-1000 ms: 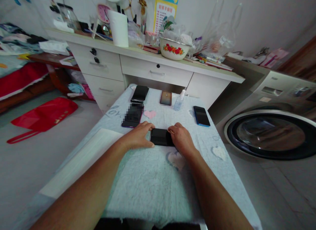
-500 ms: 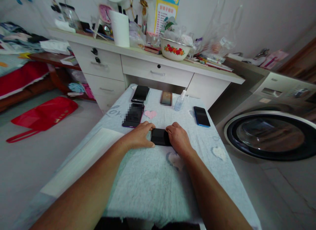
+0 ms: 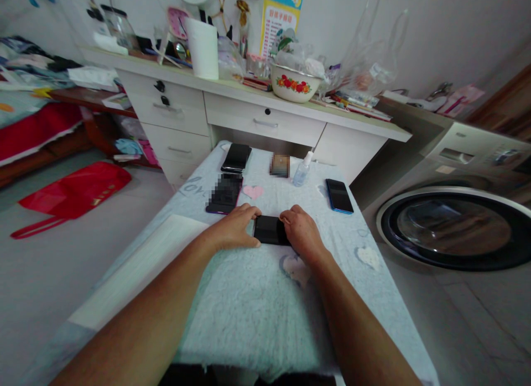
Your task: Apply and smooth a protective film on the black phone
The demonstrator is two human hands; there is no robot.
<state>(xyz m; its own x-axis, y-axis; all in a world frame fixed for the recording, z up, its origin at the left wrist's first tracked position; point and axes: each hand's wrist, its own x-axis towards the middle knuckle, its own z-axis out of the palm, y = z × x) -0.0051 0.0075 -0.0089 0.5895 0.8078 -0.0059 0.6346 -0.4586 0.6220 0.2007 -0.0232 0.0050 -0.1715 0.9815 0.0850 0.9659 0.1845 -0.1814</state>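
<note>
A black smartphone [image 3: 269,230] lies sideways, screen up, on the cloth-covered table [image 3: 240,308]. My left hand [image 3: 237,229] grips its left end, with the thumb at the near edge and the fingers at the far edge. Over the right end is my right hand [image 3: 303,231], its fingers curled and pressed together. What those fingers hold, if anything, is too small to make out, and the hand hides that end of the phone. Behind my left hand lies a dark phone [image 3: 225,193] with a purple edge, partly blurred out.
Farther back are another black phone [image 3: 236,157], a blurred-out small item [image 3: 280,165] and a clear spray bottle [image 3: 302,170]. A blue-edged phone [image 3: 339,196] lies at the right. A white strip [image 3: 145,270] runs along the left side. A washing machine [image 3: 448,154] stands to the right.
My right hand has shifted very slightly to the right along the phone. My left hand and the phone have stayed in place.
</note>
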